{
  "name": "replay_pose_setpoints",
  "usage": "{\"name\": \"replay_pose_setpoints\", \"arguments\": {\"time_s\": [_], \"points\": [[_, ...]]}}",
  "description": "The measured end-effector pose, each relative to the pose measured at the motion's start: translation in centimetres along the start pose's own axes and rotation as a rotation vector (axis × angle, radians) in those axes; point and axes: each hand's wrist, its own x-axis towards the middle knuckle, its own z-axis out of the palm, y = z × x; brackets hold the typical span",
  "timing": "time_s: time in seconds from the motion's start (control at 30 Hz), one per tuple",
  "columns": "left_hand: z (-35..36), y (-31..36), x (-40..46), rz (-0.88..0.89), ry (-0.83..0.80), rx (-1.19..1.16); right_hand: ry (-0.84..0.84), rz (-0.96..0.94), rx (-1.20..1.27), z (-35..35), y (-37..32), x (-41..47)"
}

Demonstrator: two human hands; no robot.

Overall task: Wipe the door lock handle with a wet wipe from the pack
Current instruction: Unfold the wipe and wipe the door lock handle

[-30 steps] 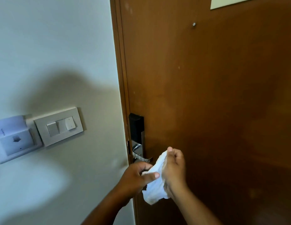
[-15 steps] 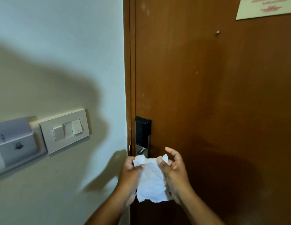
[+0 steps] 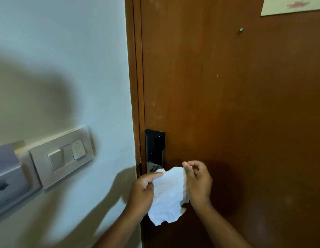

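Observation:
A white wet wipe (image 3: 167, 196) hangs spread out between my two hands, with faint dirt marks on it. My left hand (image 3: 142, 189) pinches its upper left edge and my right hand (image 3: 197, 181) pinches its upper right edge. Behind the wipe, the door lock (image 3: 154, 148) sits on the brown door (image 3: 236, 113): a black upper panel over a silver plate. The wipe and my hands hide the lock's handle. The wipe is held just in front of the lock, apart from it. No wipe pack is in view.
A white wall (image 3: 62, 59) is left of the door frame (image 3: 136, 86). On it are a switch plate (image 3: 63, 155) and a key card holder (image 3: 11, 179). A paper notice (image 3: 291, 5) and a small peg (image 3: 241, 29) are on the upper door.
The wipe was bunched in my right hand at the handle a second ago; now both hands hold it spread open. The view has shifted so the door sits further right.

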Motion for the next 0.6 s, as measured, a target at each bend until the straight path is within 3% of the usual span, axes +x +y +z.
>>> {"name": "replay_pose_setpoints", "arguments": {"time_s": [0.17, 0.43, 0.6], "points": [[-1.0, -2.1, 2.5, -0.040, -0.065, 0.059, -0.031, 0.025, -0.190, 0.6, 1.7, 0.6], [0.1, -5.4, 5.7, -0.007, -0.188, 0.399, -0.262, -0.195, -0.768, 2.1, 4.2, 2.0], [0.6, -6.0, 6.5, -0.032, -0.174, 0.436, -0.240, -0.270, -0.770, 1.9, 3.7, 1.7]]}}
